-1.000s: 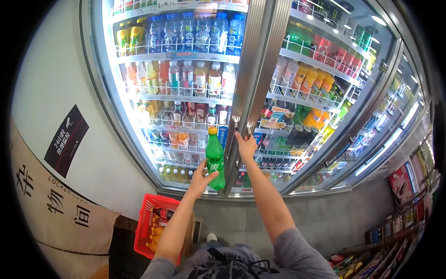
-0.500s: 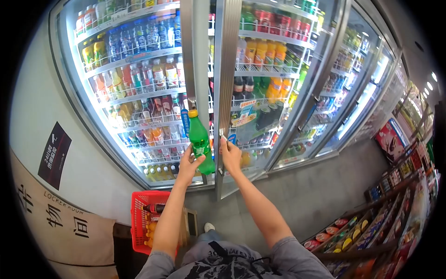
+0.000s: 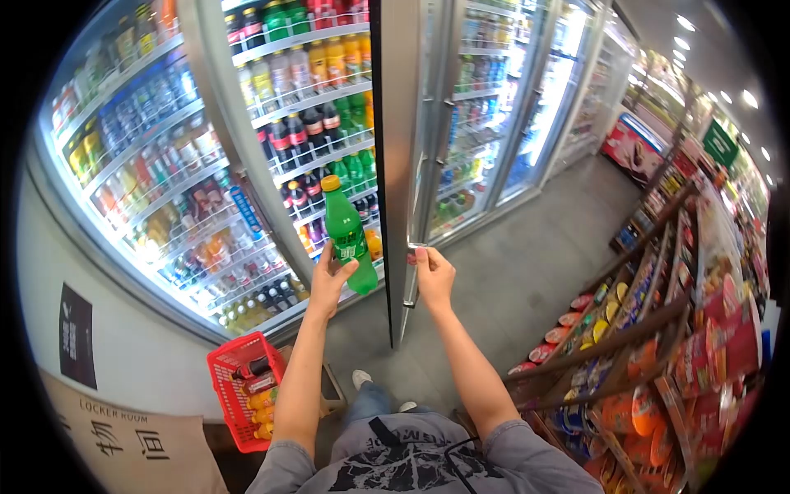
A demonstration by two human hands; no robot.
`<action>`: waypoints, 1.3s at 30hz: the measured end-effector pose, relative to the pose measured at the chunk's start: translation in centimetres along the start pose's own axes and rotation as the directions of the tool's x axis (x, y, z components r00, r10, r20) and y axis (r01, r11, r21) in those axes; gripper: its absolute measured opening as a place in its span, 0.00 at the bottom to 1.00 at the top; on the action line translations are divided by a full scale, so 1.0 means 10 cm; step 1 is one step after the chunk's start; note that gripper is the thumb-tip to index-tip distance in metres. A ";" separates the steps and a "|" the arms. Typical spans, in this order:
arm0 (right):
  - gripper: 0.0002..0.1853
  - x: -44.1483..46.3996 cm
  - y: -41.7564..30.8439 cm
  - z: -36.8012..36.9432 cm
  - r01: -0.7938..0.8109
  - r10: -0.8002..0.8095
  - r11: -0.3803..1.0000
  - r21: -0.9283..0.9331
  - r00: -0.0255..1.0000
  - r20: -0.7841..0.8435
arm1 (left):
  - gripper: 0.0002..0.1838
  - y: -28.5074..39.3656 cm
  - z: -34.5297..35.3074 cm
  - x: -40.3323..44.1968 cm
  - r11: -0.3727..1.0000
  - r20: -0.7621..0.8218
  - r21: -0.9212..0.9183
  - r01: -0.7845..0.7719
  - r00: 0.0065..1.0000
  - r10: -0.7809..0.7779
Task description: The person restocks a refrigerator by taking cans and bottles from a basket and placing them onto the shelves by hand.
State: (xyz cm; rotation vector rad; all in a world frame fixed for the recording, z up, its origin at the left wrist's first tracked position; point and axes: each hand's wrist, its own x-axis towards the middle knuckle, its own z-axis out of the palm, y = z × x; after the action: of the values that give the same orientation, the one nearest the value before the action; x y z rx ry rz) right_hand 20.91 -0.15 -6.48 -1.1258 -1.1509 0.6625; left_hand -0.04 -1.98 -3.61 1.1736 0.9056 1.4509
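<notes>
A green plastic soda bottle point(image 3: 342, 218) with a yellow cap stands nearly upright, slightly tilted, in my left hand point(image 3: 326, 286). My fingers and thumb wrap its lower half, beside the label. My right hand point(image 3: 435, 278) is closed around the handle point(image 3: 409, 303) of a glass cooler door point(image 3: 397, 173). That door is swung wide open and seen almost edge-on. Behind the bottle, the open cooler's shelves point(image 3: 304, 103) hold dark cola bottles, green bottles and orange drinks.
On the floor at my lower left is a red shopping basket point(image 3: 216, 370) with a dark bottle and orange-drink bottles inside. A shut cooler door point(image 3: 148, 165) lies to the left. Slanted snack racks point(image 3: 609, 362) line the right, beyond the grey floor point(image 3: 502, 255).
My right hand has pulled the cooler door from slightly ajar to wide open, exposing the shelves. The view has turned right. My left hand still holds the green bottle.
</notes>
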 end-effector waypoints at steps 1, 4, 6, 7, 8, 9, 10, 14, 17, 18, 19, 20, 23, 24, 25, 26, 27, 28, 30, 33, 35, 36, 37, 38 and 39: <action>0.18 0.01 0.01 -0.17 0.001 -0.001 1.000 -0.010 1.000 -0.027 | 0.41 -0.01 0.13 -0.01 1.000 0.029 -0.030 0.005 1.000 -0.004; 0.17 0.11 0.04 -0.72 -0.029 0.035 0.999 0.037 0.985 -0.167 | 0.43 -0.15 0.43 0.05 0.999 0.098 0.004 0.032 0.995 -0.032; 0.18 0.24 0.17 -1.11 -0.049 0.067 0.995 0.090 0.976 -0.207 | 0.44 -0.18 0.67 0.06 0.999 0.149 -0.005 0.036 0.988 -0.035; 0.18 0.29 0.15 -1.28 -0.083 0.105 0.991 0.103 0.966 -0.235 | 0.44 -0.19 0.78 0.06 0.999 0.165 -0.012 0.039 0.986 -0.036; 0.19 0.35 0.13 -1.45 -0.116 0.147 0.986 0.124 0.949 -0.280 | 0.44 -0.21 0.89 0.07 1.000 0.177 -0.005 0.030 0.984 -0.029; 0.19 0.40 0.08 -1.60 -0.148 0.189 0.978 0.146 0.927 -0.323 | 0.44 -0.22 0.98 0.08 1.000 0.189 0.002 0.023 0.982 -0.023; 0.19 0.48 0.12 -1.74 -0.164 0.219 0.971 0.172 0.899 -0.380 | 0.44 -0.26 1.04 0.11 0.999 0.221 0.003 0.040 0.974 -0.040; 0.17 0.57 0.12 -2.22 -0.005 0.060 0.996 0.085 0.754 -0.654 | 0.44 -0.40 1.30 0.18 0.996 0.265 -0.080 0.035 0.964 -0.012; 0.15 0.47 -0.19 -2.14 0.124 -0.129 0.990 -0.060 0.677 -0.725 | 0.44 -0.59 1.38 0.32 0.998 0.282 -0.066 -0.002 0.959 0.020; 0.13 0.42 -0.29 -2.02 0.116 -0.135 0.990 -0.075 0.688 -0.713 | 0.45 -0.59 1.41 0.36 0.996 0.289 -0.084 0.023 0.957 0.002; 0.11 0.43 -0.22 -1.97 0.073 -0.191 0.977 -0.199 0.704 -0.684 | 0.45 -0.57 1.44 0.39 0.996 0.287 -0.085 0.025 0.958 0.000; 0.10 0.44 -0.14 -1.89 0.099 -0.186 0.981 -0.169 0.742 -0.644 | 0.45 -0.55 1.48 0.43 0.995 0.295 -0.083 0.055 0.955 -0.028; 0.09 0.55 -0.12 -1.46 0.123 -0.247 0.952 -0.280 0.849 -0.467 | 0.45 -0.57 1.49 0.67 0.993 0.312 -0.089 0.074 0.949 -0.042; 0.10 0.63 -0.07 -1.33 0.092 -0.180 0.965 -0.246 0.913 -0.365 | 0.46 -0.58 1.48 0.75 0.990 0.316 -0.103 0.099 0.947 -0.062; 0.10 0.73 -0.01 -1.20 0.099 -0.183 0.965 -0.241 0.914 -0.361 | 0.46 -0.60 1.46 0.84 0.985 0.320 -0.118 0.124 0.944 -0.081; 0.12 0.83 0.05 -1.06 0.088 -0.122 0.983 -0.161 0.968 -0.217 | 0.45 -0.61 1.42 0.94 0.985 0.315 -0.112 0.129 0.945 -0.088; 0.14 0.95 0.12 -0.92 0.066 -0.071 0.994 -0.082 0.996 -0.061 | 0.45 -0.63 1.36 1.06 0.987 0.308 -0.111 0.120 0.948 -0.081; 0.17 1.08 0.24 -0.77 0.047 -0.046 0.999 -0.020 0.999 0.017 | 0.44 -0.65 1.28 1.19 0.988 0.328 -0.101 0.119 0.941 -0.080; 0.23 1.38 0.35 -0.48 -0.001 -0.016 0.996 0.088 0.981 0.195 | 0.42 -0.67 1.09 1.46 0.991 0.318 -0.078 0.107 0.945 -0.077; 0.26 1.82 0.42 0.00 -0.070 0.023 0.989 0.131 0.944 0.330 | 0.42 -0.69 0.78 1.91 0.984 0.302 -0.118 0.130 0.949 -0.090; 0.30 2.12 0.48 0.30 -0.053 0.018 0.995 0.079 0.922 0.388 | 0.43 -0.74 0.56 2.28 0.992 0.282 -0.095 0.086 0.958 -0.056; 0.32 2.26 0.52 0.45 -0.072 0.035 0.995 0.073 0.908 0.417 | 0.43 -0.70 0.48 2.45 0.993 0.262 -0.068 0.096 0.962 -0.075; 0.34 2.39 0.56 0.60 -0.093 0.054 0.993 0.066 0.896 0.441 | 0.42 -0.67 0.39 2.61 0.993 0.246 -0.038 0.110 0.964 -0.097; 0.36 2.54 0.67 0.76 -0.055 0.027 0.997 0.050 0.896 0.443 | 0.42 -0.70 0.29 2.79 0.994 0.241 -0.036 0.102 0.966 -0.091; 0.36 2.66 0.68 0.90 -0.049 0.019 0.997 0.055 0.895 0.446 | 0.43 -0.74 0.21 2.97 0.996 0.241 -0.007 0.090 0.967 -0.085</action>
State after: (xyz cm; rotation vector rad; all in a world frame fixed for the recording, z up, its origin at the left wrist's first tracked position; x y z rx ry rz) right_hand 21.85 28.56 -3.17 -0.9638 -1.4872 1.0152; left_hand 3.56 28.48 -4.06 1.2497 0.7646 1.2129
